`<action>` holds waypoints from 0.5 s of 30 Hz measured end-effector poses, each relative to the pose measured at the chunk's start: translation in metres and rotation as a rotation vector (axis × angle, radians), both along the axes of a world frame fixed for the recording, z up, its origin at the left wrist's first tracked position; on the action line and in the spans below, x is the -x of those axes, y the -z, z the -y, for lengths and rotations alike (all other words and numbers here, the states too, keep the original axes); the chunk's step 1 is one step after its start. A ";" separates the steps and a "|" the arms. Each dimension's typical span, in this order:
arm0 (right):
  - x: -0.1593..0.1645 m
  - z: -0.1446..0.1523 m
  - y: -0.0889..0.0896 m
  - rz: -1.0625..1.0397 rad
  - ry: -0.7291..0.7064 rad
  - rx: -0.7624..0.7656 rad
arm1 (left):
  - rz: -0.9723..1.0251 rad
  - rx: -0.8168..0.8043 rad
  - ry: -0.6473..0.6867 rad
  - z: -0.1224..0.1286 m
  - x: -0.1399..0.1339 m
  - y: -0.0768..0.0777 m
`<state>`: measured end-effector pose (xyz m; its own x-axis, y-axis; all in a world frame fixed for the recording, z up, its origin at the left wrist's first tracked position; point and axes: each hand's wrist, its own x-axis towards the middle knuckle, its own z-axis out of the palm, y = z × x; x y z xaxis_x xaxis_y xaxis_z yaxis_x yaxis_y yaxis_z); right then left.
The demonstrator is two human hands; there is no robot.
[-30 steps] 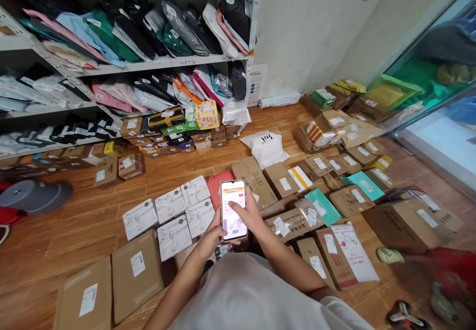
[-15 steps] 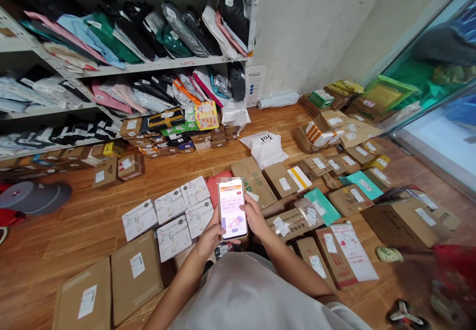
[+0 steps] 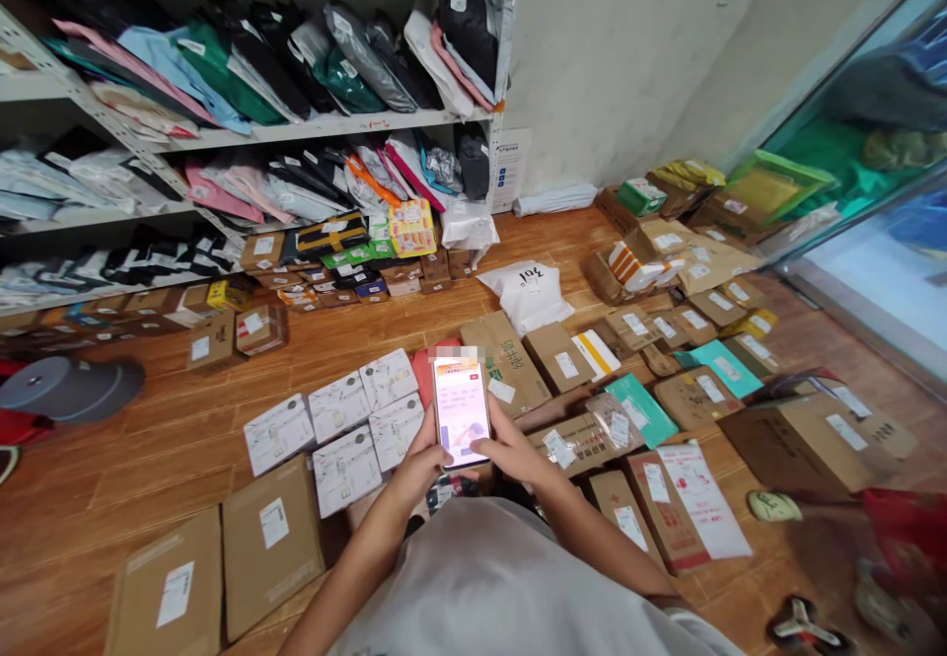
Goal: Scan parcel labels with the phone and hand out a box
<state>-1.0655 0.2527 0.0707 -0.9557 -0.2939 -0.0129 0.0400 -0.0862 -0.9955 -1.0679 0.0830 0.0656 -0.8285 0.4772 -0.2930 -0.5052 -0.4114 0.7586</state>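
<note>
A smartphone (image 3: 462,409) with a lit, mostly white and pink screen is held upright in front of my body. My left hand (image 3: 421,454) wraps its left edge, the thumb at the lower left corner of the screen. On the other side my right hand (image 3: 510,447) grips the right edge, its thumb lying over the lower right of the screen. The fingers behind the phone are mostly hidden. Just beyond and left of it sit several white printed boxes (image 3: 347,471), and a red package (image 3: 429,372) is partly covered by the phone.
Labelled cardboard boxes (image 3: 270,547) stand on the wooden floor (image 3: 178,429) around me, many at right. Shelves (image 3: 318,130) full of bagged parcels line the left wall. A white bag (image 3: 529,296) lies ahead. A grey round object (image 3: 70,390) is at far left, a glass panel (image 3: 873,252) at right.
My right thumb has moved down from the middle of the screen's right side to its lower right. The phone has shifted very slightly left; my left hand keeps its hold.
</note>
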 end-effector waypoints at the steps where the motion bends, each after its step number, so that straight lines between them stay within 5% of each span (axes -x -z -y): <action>1: -0.001 0.000 0.001 -0.021 0.003 -0.013 | 0.023 -0.017 -0.008 0.000 0.000 -0.001; 15: -0.004 0.004 0.006 0.022 0.067 0.030 | 0.066 0.152 -0.033 -0.003 -0.002 -0.011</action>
<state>-1.0618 0.2491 0.0647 -0.9728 -0.2301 -0.0264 0.0551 -0.1193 -0.9913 -1.0662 0.0864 0.0762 -0.8195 0.3966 -0.4137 -0.5441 -0.3116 0.7790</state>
